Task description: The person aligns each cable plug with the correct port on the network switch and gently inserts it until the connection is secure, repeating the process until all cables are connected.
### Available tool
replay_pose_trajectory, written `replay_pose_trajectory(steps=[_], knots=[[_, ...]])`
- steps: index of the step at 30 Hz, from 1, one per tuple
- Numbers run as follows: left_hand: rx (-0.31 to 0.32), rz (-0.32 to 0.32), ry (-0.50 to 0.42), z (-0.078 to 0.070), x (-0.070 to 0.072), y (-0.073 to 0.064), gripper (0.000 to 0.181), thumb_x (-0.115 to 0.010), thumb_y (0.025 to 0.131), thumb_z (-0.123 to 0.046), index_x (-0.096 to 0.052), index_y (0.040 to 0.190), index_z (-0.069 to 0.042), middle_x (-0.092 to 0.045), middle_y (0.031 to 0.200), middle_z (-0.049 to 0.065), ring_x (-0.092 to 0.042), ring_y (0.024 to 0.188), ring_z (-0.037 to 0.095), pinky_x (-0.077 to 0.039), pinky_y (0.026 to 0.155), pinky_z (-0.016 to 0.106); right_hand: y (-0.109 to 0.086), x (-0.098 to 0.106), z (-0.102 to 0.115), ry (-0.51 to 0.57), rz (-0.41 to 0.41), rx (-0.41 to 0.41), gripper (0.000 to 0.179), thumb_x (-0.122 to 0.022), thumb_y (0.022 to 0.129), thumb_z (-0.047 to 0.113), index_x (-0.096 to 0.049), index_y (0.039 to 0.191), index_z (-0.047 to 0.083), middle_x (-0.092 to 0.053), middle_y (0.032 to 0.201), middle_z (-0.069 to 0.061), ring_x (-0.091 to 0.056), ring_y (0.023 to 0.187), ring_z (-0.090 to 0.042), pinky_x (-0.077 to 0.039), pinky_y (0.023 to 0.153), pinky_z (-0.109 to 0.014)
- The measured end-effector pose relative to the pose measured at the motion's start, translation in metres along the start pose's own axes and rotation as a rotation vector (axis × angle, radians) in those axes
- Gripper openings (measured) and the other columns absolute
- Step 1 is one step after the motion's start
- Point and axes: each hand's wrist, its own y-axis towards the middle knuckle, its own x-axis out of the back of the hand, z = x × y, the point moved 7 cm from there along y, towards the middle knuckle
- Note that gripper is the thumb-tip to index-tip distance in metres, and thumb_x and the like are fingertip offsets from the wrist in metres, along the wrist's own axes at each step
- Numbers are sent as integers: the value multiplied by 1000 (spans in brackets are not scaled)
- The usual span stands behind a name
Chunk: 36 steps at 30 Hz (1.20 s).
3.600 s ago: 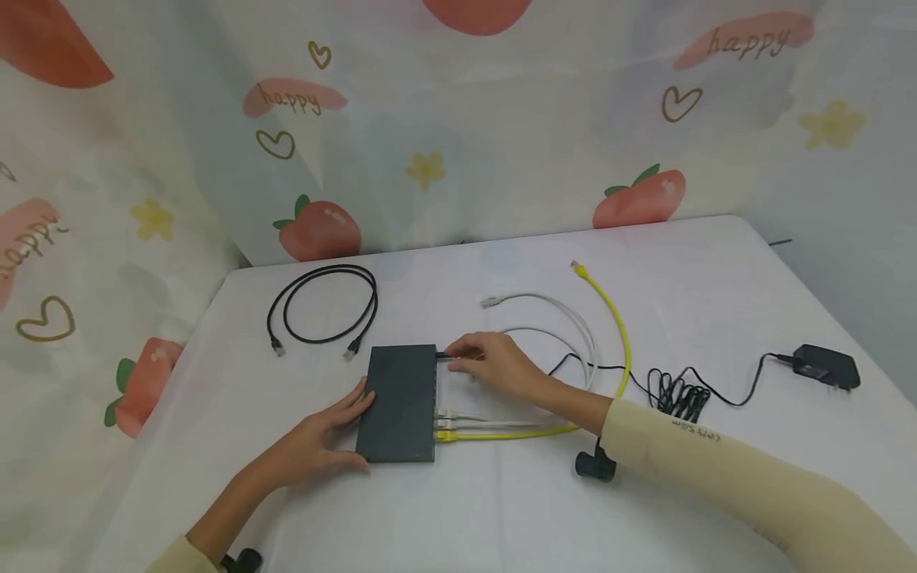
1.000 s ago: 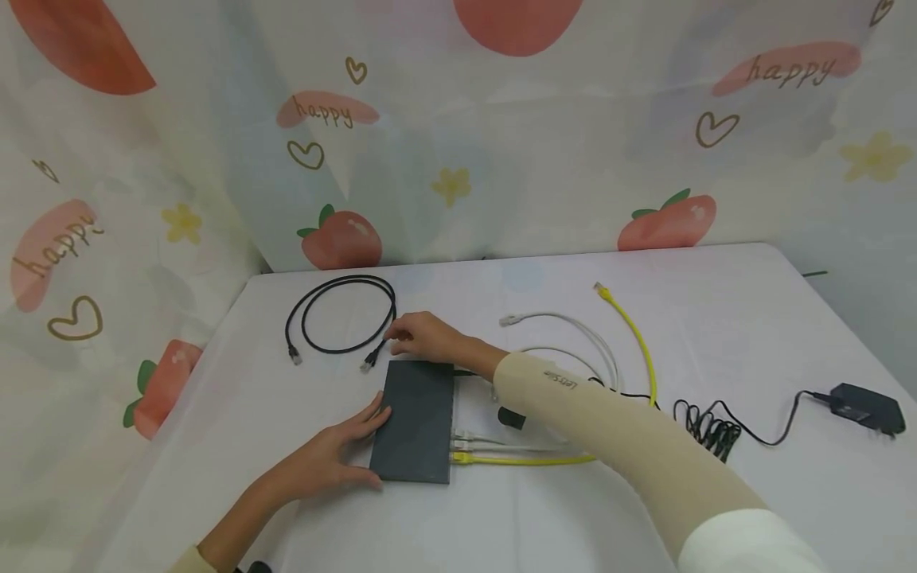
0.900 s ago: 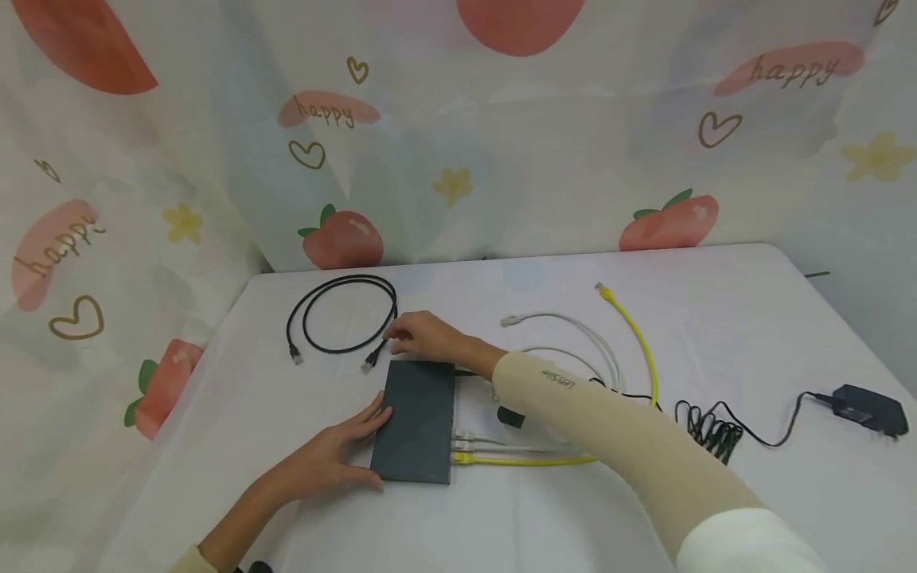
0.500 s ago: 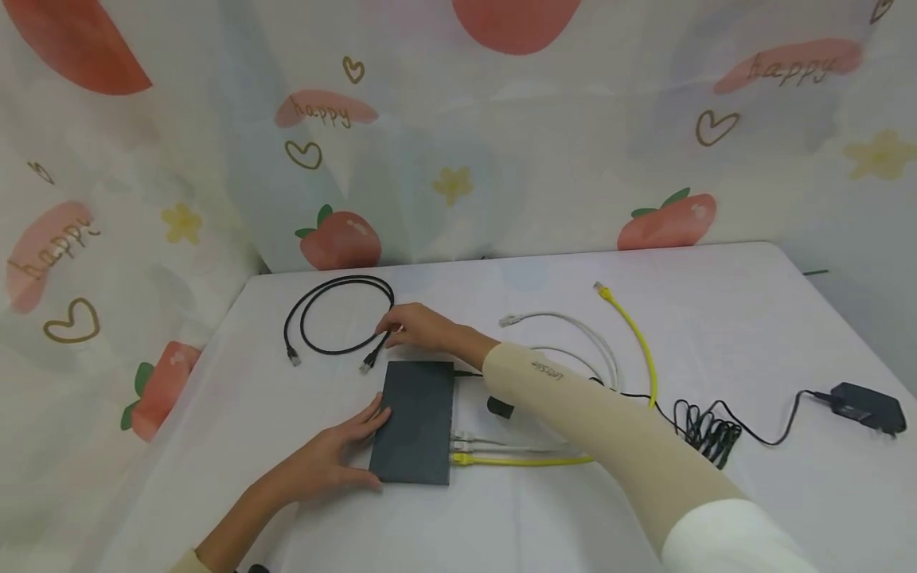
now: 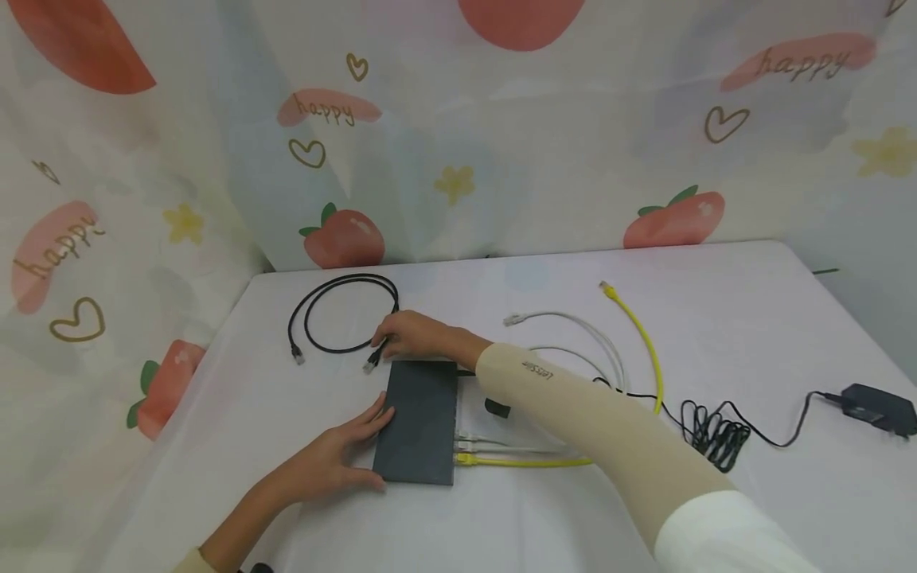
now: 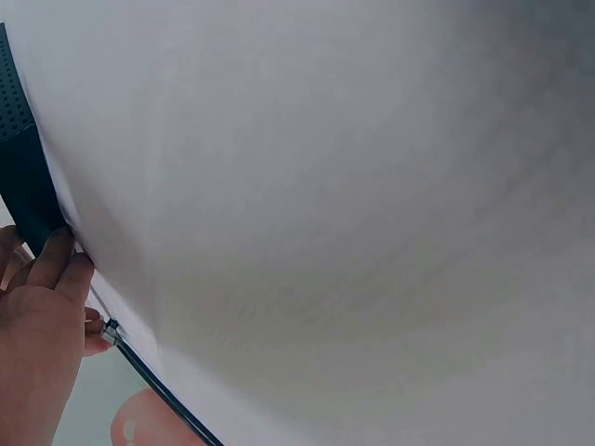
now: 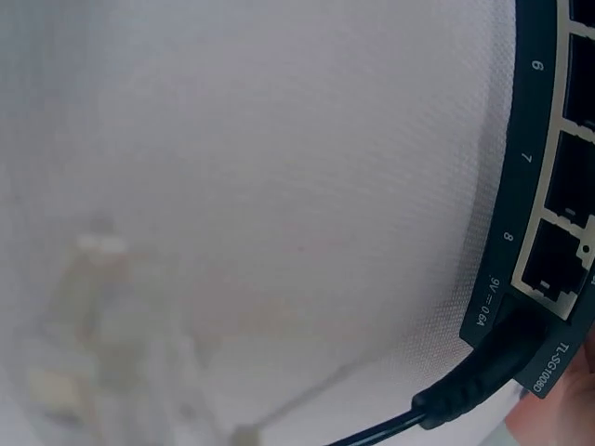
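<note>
A dark network switch (image 5: 415,422) lies on the white table. My left hand (image 5: 337,461) rests against its left side, fingers fairly straight on the edge and thumb at the near corner. Beyond the switch, my right hand (image 5: 411,334) pinches a coiled black network cable (image 5: 308,310) just behind one of its clear plugs (image 5: 369,366). In the left wrist view that plug (image 6: 111,331) sits close to the right fingertips. The right wrist view shows the switch's numbered ports (image 7: 558,251) and a black power plug (image 7: 493,362) seated beside port 8.
White cables (image 5: 501,447) and a yellow cable (image 5: 530,461) are plugged into the switch's right side. Their loose ends lie farther back. A bundled black power cord (image 5: 716,434) runs to an adapter (image 5: 877,407) at the right. A patterned cloth (image 5: 501,143) hangs behind the table.
My right hand has left the power plug at the switch's right side and gone left to the black cable, moving down toward its plug. The left hand stays on the switch.
</note>
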Motion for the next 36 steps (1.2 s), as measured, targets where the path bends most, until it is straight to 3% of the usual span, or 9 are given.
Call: replay_pose_trajectory(steps=[18, 29, 36], knots=[[-39, -13, -26, -8, 2, 0, 90, -76, 76, -38, -29, 148, -14, -8, 156, 1, -14, 140, 22, -25, 108, 41, 6, -7, 1, -156, 7, -16, 25, -72, 85, 19, -71, 110, 13, -64, 108, 0, -53, 102, -15, -43, 88, -26], [-9, -7, -33, -7, 3, -1, 90, -77, 75, -38, -29, 149, -16, -8, 156, -1, -13, 140, 21, -24, 107, 45, 6, -5, 3, -234, -24, 12, 21, -72, 85, 23, -73, 104, 15, -64, 103, 0, -55, 97, -16, -44, 85, -30], [8, -1, -22, -3, 2, -1, 92, -78, 74, -37, -28, 149, -17, -6, 156, -5, -12, 139, 13, -24, 108, 43, 6, -3, 1, -277, -28, 45, 22, -68, 87, 30, -73, 105, 19, -63, 101, 4, -54, 94, -12, -43, 85, -28]])
